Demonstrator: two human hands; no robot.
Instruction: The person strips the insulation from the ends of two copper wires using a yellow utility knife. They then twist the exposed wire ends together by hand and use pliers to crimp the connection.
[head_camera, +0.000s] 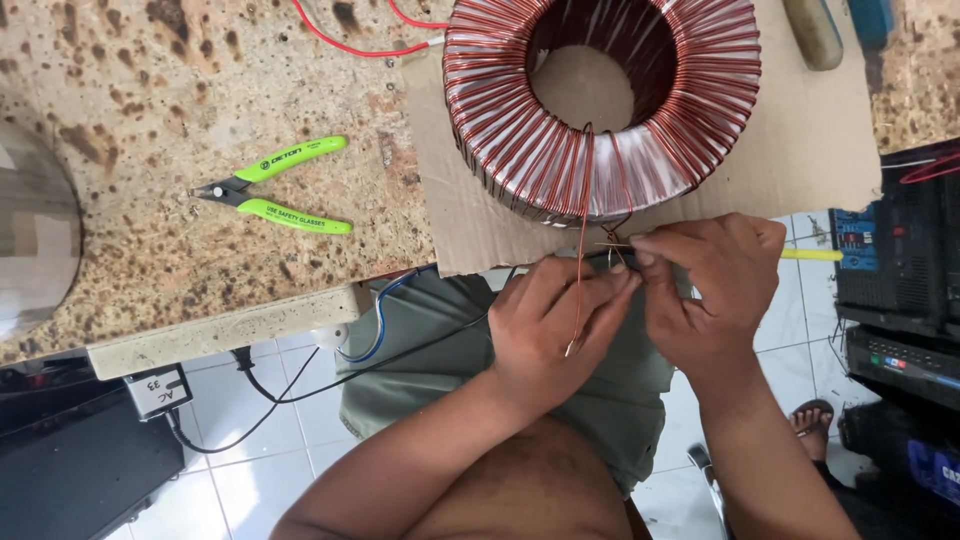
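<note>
Green cutters (275, 188) lie on the speckled tabletop (150, 90), far left of the hands. Below the tabletop's edge hangs a small white tag (157, 388). The left hand (555, 325) pinches a copper wire (581, 260) that drops from the coil (600, 105) on cardboard (800, 150). The right hand (705, 290), touching the left, pinches the wire's twisted end just near of the coil.
</note>
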